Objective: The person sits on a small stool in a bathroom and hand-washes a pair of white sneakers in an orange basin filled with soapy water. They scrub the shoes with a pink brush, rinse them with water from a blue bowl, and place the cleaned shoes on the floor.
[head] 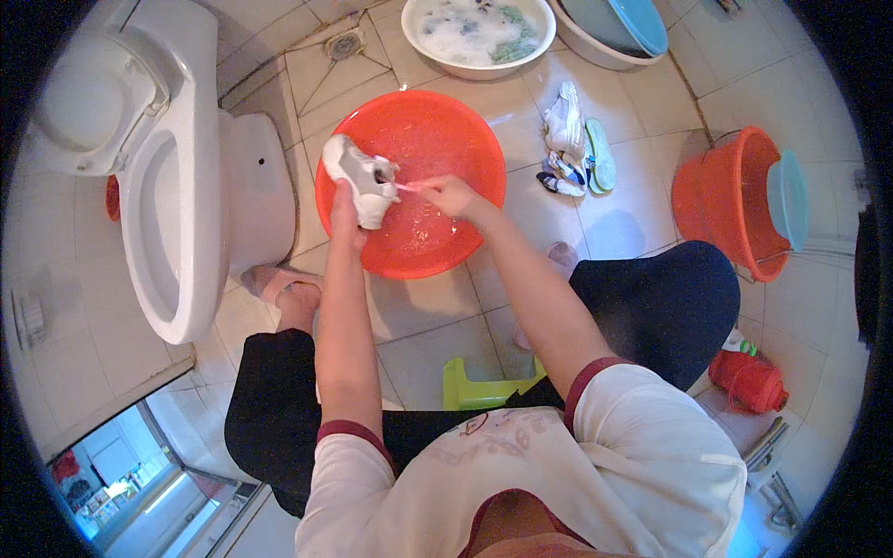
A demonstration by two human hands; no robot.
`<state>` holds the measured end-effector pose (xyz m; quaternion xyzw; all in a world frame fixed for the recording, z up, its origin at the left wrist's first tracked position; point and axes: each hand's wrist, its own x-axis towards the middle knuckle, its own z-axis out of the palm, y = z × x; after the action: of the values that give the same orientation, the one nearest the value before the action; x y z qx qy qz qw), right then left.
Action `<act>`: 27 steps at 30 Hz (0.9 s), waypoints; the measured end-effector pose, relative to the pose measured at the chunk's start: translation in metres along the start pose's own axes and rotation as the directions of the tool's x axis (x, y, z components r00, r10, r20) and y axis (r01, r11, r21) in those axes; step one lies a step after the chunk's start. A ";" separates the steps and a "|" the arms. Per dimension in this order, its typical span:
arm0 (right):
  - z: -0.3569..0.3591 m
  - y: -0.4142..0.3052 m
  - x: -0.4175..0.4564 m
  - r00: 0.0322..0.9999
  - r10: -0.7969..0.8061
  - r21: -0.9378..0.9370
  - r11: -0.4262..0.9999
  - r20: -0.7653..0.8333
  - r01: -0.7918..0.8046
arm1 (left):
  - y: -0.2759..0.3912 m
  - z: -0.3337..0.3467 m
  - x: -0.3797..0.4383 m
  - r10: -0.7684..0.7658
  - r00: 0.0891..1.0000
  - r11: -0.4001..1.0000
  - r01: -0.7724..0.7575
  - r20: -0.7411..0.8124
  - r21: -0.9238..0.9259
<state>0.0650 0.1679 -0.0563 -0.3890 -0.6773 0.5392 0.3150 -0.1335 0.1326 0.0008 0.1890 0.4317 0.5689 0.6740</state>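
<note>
A red plastic basin stands on the tiled floor before me, with water in it. Over its left side, my left hand holds a white sneaker with grey mesh panels, toe pointing away to the upper left. My right hand grips a thin pink handle, whose far end meets the shoe's opening; that end is hidden, so I cannot tell what the tool is. Right of the basin lie another white shoe, a pale green insole or slipper sole and a blue-and-white item.
A white toilet stands at the left. Beyond the basin are a white basin of suds and cloth and another tub. An orange-red bucket stands at the right, a lime-green stool near my legs.
</note>
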 end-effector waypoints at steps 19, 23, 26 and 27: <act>0.023 0.092 0.020 0.848 0.525 -0.318 0.793 -0.074 -0.519 | -0.129 -0.032 0.048 0.657 0.570 0.092 0.589 -0.493 0.803; 0.028 0.076 0.011 0.879 0.472 -0.192 0.859 -0.066 -0.475 | -0.107 -0.049 0.076 0.568 0.739 0.148 0.343 -0.364 0.928; 0.029 0.022 0.008 0.869 0.465 -0.224 0.841 -0.166 -0.493 | -0.092 -0.073 0.070 0.241 0.890 0.758 0.076 -0.387 0.648; 0.029 0.011 0.003 0.851 0.479 -0.260 0.812 -0.215 -0.523 | -0.092 -0.074 0.062 0.087 0.915 0.889 0.106 -0.393 0.445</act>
<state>0.0410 0.1581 -0.0732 -0.6347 -0.6027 0.4620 0.1432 -0.1383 0.1467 -0.1313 0.2187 0.6835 0.4745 0.5097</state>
